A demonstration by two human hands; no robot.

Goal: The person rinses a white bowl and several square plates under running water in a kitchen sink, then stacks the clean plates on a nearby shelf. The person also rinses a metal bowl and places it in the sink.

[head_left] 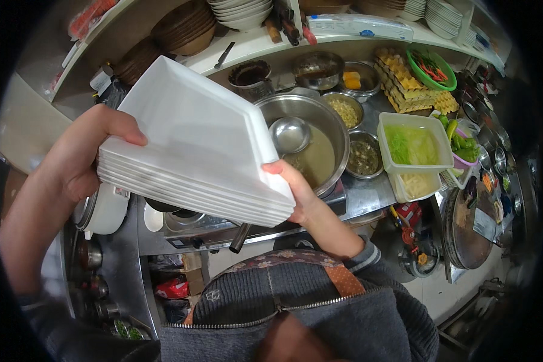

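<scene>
A stack of several white rectangular plates (190, 120) is held up in front of me, tilted, over the stove. My left hand (93, 145) grips its left end, thumb on the top plate and the fingers hidden beneath. On the right end, my right hand (295, 192) is closed round the corner, its thumb on the rim. Beyond the stack stands a large metal pot (342, 142) of cloudy broth, partly covered by the plates. Inside the pot rests a ladle (290, 134).
Right of the pot are small metal bowls (364, 155) of ingredients and a plastic tub (415, 140) of shredded greens. Egg trays (404, 84) and a green basket (431, 69) stand behind. A shelf (356, 29) with bowls runs above. Far right, a cleaver (485, 225) lies on a round chopping block (464, 232).
</scene>
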